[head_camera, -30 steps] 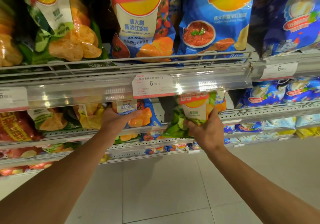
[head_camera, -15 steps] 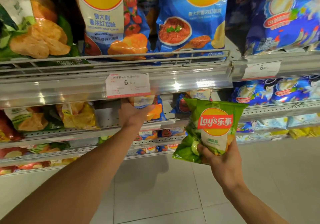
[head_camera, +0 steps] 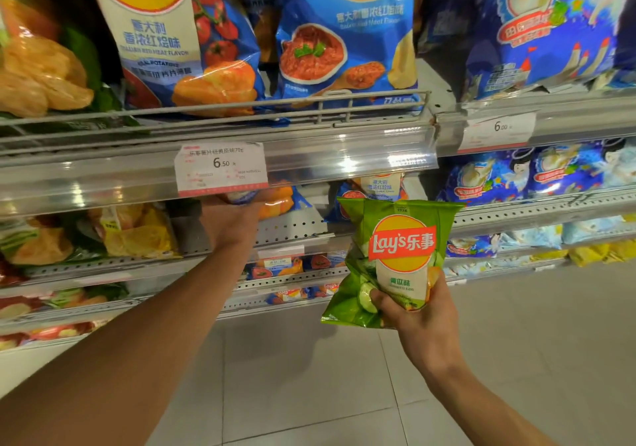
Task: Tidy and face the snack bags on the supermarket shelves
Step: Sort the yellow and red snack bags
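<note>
Price tag [head_camera: 221,167] hides the left hand's [head_camera: 231,222] fingertips.

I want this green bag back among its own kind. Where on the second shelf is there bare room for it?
Bare perforated shelf shows between the left hand, which reaches a blue bag, and the blue bag behind the green bag in the right hand. A dark gap lies beside the yellow bag. Further left and right it is crowded.

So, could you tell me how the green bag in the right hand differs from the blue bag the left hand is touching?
The green bag is off the shelf, held in the right hand, logo fully showing; the blue bag stands on the shelf, mostly hidden behind the price rail, under the left hand. Both are crisp bags.
</note>
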Demonstrator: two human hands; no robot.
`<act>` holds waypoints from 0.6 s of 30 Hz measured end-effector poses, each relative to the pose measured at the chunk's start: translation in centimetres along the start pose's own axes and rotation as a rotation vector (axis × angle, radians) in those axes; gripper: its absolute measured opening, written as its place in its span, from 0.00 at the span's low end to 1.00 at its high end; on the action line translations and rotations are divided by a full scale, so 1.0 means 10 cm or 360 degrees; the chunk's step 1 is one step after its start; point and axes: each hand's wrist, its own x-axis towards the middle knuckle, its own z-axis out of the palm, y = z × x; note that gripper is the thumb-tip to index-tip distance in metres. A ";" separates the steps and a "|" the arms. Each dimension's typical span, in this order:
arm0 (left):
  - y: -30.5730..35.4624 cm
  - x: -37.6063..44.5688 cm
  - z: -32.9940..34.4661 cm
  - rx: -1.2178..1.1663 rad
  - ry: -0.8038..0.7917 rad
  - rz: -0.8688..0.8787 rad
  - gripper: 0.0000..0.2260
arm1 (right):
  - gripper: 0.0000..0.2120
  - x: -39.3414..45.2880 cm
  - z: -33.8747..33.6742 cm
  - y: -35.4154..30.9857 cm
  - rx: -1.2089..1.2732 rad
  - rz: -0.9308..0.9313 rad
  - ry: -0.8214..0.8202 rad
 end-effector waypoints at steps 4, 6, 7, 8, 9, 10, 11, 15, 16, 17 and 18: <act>0.08 -0.15 0.07 0.0067 0.0023 0.0193 0.25 | 0.26 0.01 0.04 -0.02 0.0012 -0.0007 -0.0027; 0.08 -0.25 0.19 0.0072 -0.0076 0.0259 0.29 | 0.26 0.02 0.04 -0.01 0.0019 -0.0012 -0.0028; 0.07 -0.28 0.25 0.0055 -0.0117 0.0259 0.31 | 0.26 0.02 0.03 -0.01 0.0017 -0.0017 -0.0028; 0.05 -0.31 0.32 0.0031 -0.0133 0.0240 0.33 | 0.26 0.03 0.02 0.00 0.0007 -0.0022 -0.0028; 0.04 -0.34 0.38 0.0021 -0.0124 0.0215 0.35 | 0.26 0.03 0.01 0.01 -0.0005 -0.0032 -0.0026; 0.04 -0.35 0.42 0.0021 -0.0107 0.0192 0.37 | 0.27 0.04 0.01 0.01 -0.0012 -0.0045 -0.0023; 0.03 -0.37 0.46 0.0035 -0.0100 0.0168 0.39 | 0.27 0.04 0.00 0.01 -0.0015 -0.0057 -0.0025; 0.02 -0.33 0.46 0.0134 -0.0232 0.0101 0.41 | 0.27 0.03 0.05 0.01 -0.0032 -0.0102 -0.0032; 0.01 -0.32 0.44 0.0171 -0.0258 0.0099 0.41 | 0.27 0.02 0.09 0.01 -0.0026 -0.0103 -0.0033; 0.01 -0.33 0.41 0.0204 -0.0280 0.0109 0.40 | 0.28 0.00 0.12 0.00 -0.0021 -0.0106 -0.0032; 0.00 -0.34 0.38 0.0235 -0.0302 0.0131 0.40 | 0.28 -0.02 0.17 0.00 -0.0025 -0.0115 -0.0027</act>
